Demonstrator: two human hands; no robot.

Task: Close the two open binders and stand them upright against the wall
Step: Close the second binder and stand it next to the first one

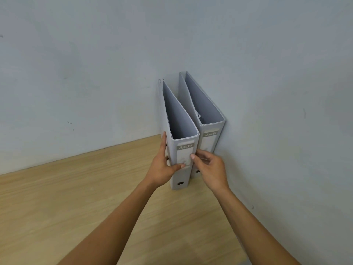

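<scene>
Two grey lever-arch binders stand upright side by side on the wooden table, spines toward me, far ends against the wall. The left binder (183,131) is closed and stands slightly in front of the right binder (208,115). My left hand (164,167) grips the left binder's spine, fingers along its left cover and thumb across the spine label. My right hand (210,169) is at the gap between the two spines, thumb touching the left binder's right edge, fingers curled in front of the right binder's lower spine.
The wooden table (86,197) stretches left and toward me. A pale wall (95,73) runs behind the binders and another wall (286,131) closes the right side, forming a corner.
</scene>
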